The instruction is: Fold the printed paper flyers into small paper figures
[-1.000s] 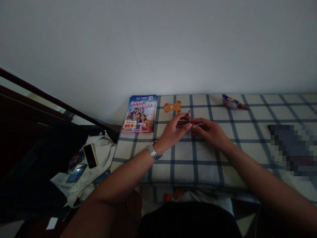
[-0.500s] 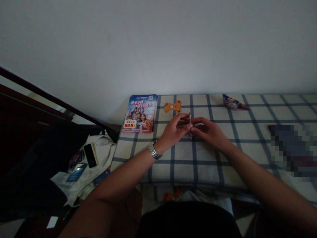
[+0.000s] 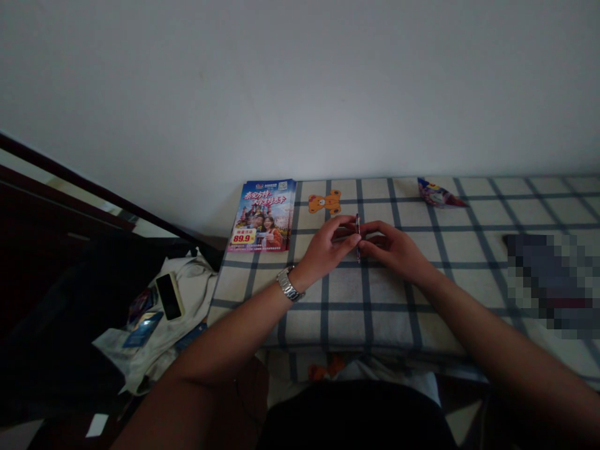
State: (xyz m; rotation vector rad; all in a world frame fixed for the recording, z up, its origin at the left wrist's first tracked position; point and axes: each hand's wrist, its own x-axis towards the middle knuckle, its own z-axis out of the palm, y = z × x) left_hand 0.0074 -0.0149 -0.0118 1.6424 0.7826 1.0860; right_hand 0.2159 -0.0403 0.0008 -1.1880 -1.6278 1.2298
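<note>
A thin printed piece of paper (image 3: 358, 240), seen nearly edge-on, stands between my two hands above the checked cloth. It looks like a folded flyer. My left hand (image 3: 332, 242), with a metal watch at the wrist, pinches it from the left side. From the right, my right hand (image 3: 391, 245) grips the same paper between thumb and fingers. A stack of colourful flyers (image 3: 262, 215) lies to the left of my hands. Further right, near the wall, sits a flyer folded into a pointed shape (image 3: 438, 195).
The checked tablecloth (image 3: 344, 312) covers the surface and bears an orange bear figure (image 3: 324, 202). At the right is a blurred-out dark object (image 3: 553, 281). Down left, a phone (image 3: 169, 296) rests on a white bag (image 3: 194, 281). The wall (image 3: 328, 94) borders the back edge.
The view has shifted slightly, so everything sits a little further left. Both hands keep hold of the paper with almost no change in pose.
</note>
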